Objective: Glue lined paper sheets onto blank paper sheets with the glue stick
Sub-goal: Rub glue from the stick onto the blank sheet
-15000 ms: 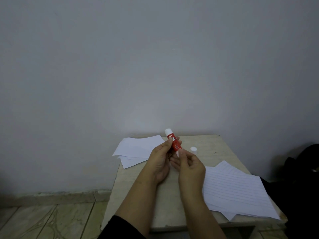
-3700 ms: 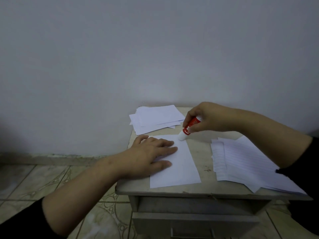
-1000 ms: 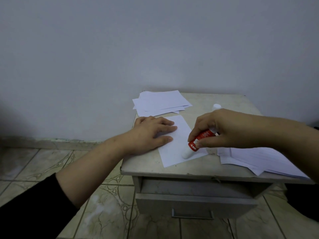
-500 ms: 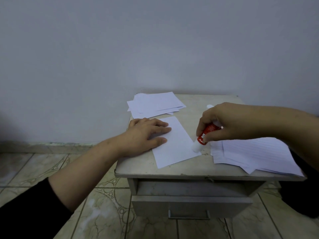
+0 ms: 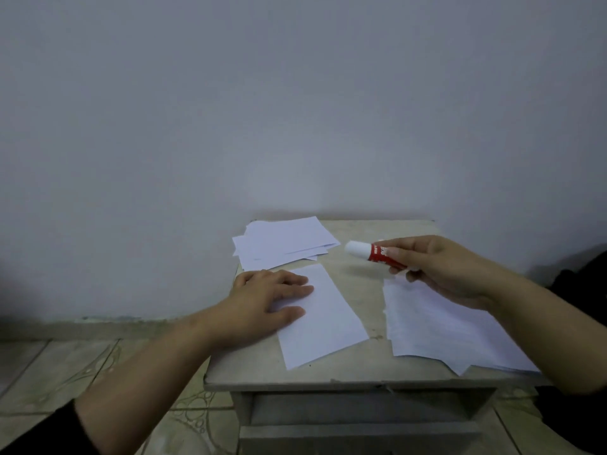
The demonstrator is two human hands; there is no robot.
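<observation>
- Left hand (image 5: pixel 262 300) flat, fingers spread, pinning blank sheet (image 5: pixel 323 318) to desk (image 5: pixel 364 280);
- Right hand (image 5: pixel 437 267) grip clamped on glue stick (image 5: pixel 374 252), held clear above desk;
- Lined sheets (image 5: pixel 440 333) at right.

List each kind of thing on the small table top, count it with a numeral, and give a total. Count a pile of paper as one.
Piles of blank paper: 1
Single blank sheets: 1
Piles of lined paper: 1
Glue sticks, held above the table in the right hand: 1
Total: 4

Head-height view, down onto small table (image 5: pixel 328 377)
</observation>
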